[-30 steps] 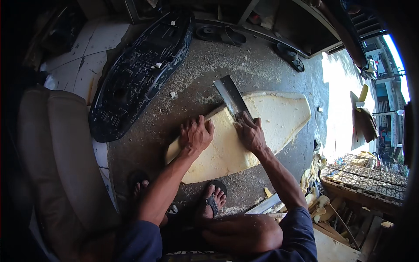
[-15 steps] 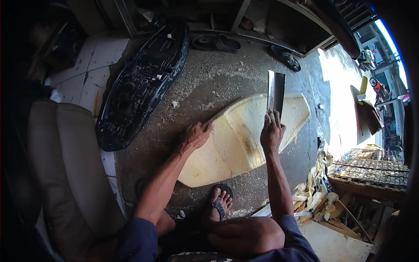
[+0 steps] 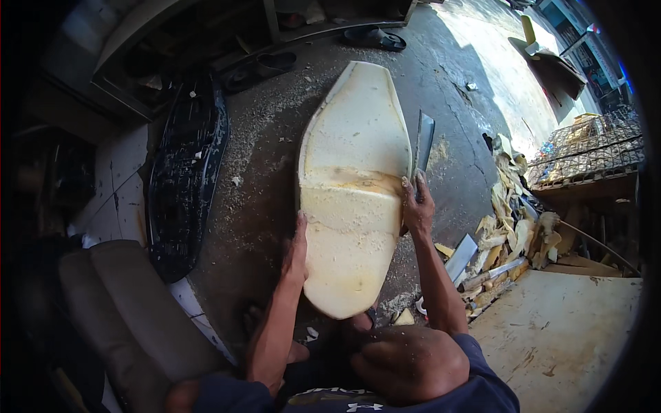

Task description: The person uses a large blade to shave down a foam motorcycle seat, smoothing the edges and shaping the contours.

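A long cream foam seat pad [image 3: 348, 255], with a raised step across its middle and crumbs on its surface, points away from me. My left hand [image 3: 297, 251] is closed on its lower left edge, fingers partly hidden along the side. My right hand [image 3: 418, 206] is at the right edge near the step, holding a long flat metal blade [image 3: 425, 138] that sticks up beside the pad. A black seat base [image 3: 186, 172] with scuffed marks lies on the floor to the left.
Sandals [image 3: 372, 38] lie near a metal-framed cabinet [image 3: 274, 20] at the back. A brown cushion [image 3: 138, 310] sits lower left. At right are foam and wood scraps [image 3: 513, 227], a wire rack [image 3: 585, 148] and a board [image 3: 551, 323]. Dust covers parts of the concrete floor [image 3: 268, 138].
The foam pad has swung from lying crosswise to pointing lengthwise away from me, my hands moving with it to its sides. The blade has moved from on top to beside its right edge.
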Tool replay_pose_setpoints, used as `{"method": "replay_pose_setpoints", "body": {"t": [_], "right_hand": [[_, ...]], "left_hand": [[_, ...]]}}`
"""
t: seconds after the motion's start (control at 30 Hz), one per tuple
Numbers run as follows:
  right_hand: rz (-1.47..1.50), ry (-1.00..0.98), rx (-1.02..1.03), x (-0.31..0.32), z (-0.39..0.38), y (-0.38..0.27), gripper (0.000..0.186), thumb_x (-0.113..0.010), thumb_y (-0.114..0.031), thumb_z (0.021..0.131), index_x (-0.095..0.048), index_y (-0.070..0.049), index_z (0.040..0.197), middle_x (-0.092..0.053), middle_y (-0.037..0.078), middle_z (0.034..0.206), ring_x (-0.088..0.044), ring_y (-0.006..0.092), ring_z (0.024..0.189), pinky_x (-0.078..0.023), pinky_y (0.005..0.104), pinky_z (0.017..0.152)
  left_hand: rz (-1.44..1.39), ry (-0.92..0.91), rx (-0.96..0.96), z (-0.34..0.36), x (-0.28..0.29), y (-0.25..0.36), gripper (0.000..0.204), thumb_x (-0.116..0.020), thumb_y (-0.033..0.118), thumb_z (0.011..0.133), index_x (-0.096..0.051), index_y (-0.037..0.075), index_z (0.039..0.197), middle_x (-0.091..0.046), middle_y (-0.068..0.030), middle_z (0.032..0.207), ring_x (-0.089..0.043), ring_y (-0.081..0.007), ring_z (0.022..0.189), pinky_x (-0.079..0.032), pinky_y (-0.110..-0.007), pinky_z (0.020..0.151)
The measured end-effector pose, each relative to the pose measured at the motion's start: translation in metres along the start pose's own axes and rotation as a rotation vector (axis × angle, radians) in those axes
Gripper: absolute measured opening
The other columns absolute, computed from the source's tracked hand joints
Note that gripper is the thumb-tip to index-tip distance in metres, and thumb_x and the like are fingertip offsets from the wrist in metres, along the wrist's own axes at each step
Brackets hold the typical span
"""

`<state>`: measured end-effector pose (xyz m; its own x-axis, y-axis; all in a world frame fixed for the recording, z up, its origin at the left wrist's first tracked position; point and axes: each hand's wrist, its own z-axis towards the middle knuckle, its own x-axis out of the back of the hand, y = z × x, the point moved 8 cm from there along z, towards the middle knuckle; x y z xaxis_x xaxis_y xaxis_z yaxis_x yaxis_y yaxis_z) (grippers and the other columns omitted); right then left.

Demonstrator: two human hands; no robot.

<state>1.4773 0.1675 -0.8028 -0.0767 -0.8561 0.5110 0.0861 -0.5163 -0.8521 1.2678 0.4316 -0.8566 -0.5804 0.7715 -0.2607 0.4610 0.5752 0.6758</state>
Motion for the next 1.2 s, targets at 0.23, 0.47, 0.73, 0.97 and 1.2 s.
{"method": "replay_pose_setpoints", "body": {"t": [0.23, 0.47, 0.73, 0.97, 1.2], "right_hand": [[-0.347, 0.151, 0.296, 0.087, 0.027, -0.049, 0.048, -0.068, -0.027, 0.099, -0.062, -0.009, 0.144, -0.057, 0.013, 0.151, -0.06, 0.033, 0.122, -0.044, 0.0406, 0.109], [0.236, 0.091, -0.415, 0.118, -0.069, 0.069, 0.038, -0.061, -0.029, 0.107, -0.066, 0.001, 0.129, -0.064, 0.004, 0.095, -0.06, 0.0137, 0.079, -0.055, 0.0323, 0.073], [0.633, 0.004, -0.516, 0.084, -0.12, 0.07, 0.057, -0.063, -0.016, 0.102, -0.038, 0.007, 0.147, -0.067, 0.018, 0.116, -0.072, 0.027, 0.096, -0.064, 0.0382, 0.076], [-0.31, -0.378, 0.32, -0.006, -0.112, -0.074, 0.048, -0.068, -0.014, 0.097, -0.059, -0.009, 0.143, -0.049, 0.018, 0.157, -0.056, 0.0366, 0.126, -0.047, 0.047, 0.106], [-0.517, -0.467, 0.512, -0.067, -0.148, -0.087, 0.048, -0.068, -0.025, 0.096, -0.06, -0.009, 0.141, -0.052, 0.019, 0.153, -0.055, 0.0348, 0.132, -0.035, 0.0534, 0.112]], "left_hand": [[-0.189, -0.055, 0.316, -0.057, -0.103, -0.119, 0.097, -0.054, 0.079, 0.093, -0.03, 0.017, 0.163, -0.033, -0.0096, 0.165, -0.031, -0.032, 0.15, -0.03, -0.067, 0.114], [-0.079, 0.085, -0.041, -0.024, -0.049, -0.034, 0.097, -0.058, 0.073, 0.095, -0.035, 0.003, 0.158, -0.044, -0.0144, 0.158, -0.046, -0.0297, 0.142, -0.039, -0.045, 0.117], [0.81, -0.035, -0.437, 0.037, 0.067, 0.085, 0.087, -0.069, 0.065, 0.092, -0.057, -0.004, 0.143, -0.067, -0.0215, 0.134, -0.06, -0.03, 0.128, -0.045, -0.041, 0.11], [1.5, 0.31, -0.487, 0.065, 0.049, 0.154, 0.079, -0.047, 0.062, 0.102, -0.035, 0.011, 0.162, -0.038, -0.0243, 0.162, -0.036, -0.0438, 0.149, -0.029, -0.056, 0.122], [1.557, 0.604, -0.804, 0.04, 0.022, 0.105, 0.067, -0.045, 0.041, 0.105, -0.029, 0.016, 0.165, -0.023, -0.0177, 0.171, -0.021, -0.0397, 0.157, -0.013, -0.061, 0.126]]}}
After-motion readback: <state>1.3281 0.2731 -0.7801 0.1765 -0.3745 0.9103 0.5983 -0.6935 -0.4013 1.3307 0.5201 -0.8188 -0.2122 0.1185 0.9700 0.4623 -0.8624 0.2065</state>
